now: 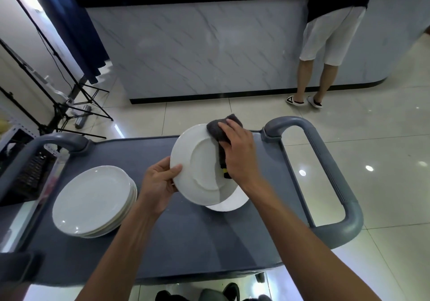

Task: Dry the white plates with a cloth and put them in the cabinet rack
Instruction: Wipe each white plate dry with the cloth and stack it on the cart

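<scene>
Both our forearms reach out over the grey tabletop [162,242] of a cart, one plate up for drying.

At the left we see a stack of white plates [93,201] resting on the tabletop. Beside it our left hand [159,184] grips the rim of a tilted plate [197,164], thumb on its face. Our right hand [237,154] presses a dark grey cloth [217,129] against the plate's upper right edge, fingers curled over the cloth. Another plate [230,204] lies just beneath.

Plate stack [93,201] left on cart [209,242], held plate [197,165] right, counter [209,44] behind
</scene>
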`<state>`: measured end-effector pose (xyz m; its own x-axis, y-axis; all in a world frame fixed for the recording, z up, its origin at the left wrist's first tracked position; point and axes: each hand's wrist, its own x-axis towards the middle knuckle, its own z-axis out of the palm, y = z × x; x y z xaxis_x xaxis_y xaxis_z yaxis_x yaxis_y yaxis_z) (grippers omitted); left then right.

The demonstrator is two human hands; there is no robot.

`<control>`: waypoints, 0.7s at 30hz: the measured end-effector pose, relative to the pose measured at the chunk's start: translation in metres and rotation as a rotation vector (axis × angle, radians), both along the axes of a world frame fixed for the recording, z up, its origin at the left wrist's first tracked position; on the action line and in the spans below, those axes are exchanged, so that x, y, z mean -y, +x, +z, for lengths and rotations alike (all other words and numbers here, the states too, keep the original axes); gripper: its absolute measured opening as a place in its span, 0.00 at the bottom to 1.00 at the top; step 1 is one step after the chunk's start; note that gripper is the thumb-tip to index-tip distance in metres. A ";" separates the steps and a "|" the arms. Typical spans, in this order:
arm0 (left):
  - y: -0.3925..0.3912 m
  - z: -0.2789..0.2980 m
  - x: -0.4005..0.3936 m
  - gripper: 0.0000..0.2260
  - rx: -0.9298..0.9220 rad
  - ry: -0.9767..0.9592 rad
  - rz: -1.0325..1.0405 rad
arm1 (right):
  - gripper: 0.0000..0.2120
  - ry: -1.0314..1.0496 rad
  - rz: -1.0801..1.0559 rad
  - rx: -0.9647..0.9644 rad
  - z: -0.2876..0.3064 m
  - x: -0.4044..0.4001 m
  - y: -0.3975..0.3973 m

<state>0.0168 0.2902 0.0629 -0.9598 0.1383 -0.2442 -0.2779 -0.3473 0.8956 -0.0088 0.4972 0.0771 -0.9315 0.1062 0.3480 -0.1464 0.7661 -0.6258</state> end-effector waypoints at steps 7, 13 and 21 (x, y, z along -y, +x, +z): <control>0.002 -0.002 -0.005 0.18 -0.023 -0.039 -0.013 | 0.24 0.108 0.173 -0.094 -0.006 0.041 0.027; 0.004 -0.002 -0.002 0.11 -0.056 -0.129 -0.030 | 0.22 0.166 0.307 -0.112 -0.005 0.047 0.031; 0.008 -0.005 -0.004 0.12 -0.073 -0.173 -0.005 | 0.24 0.095 0.219 -0.061 -0.003 0.040 0.015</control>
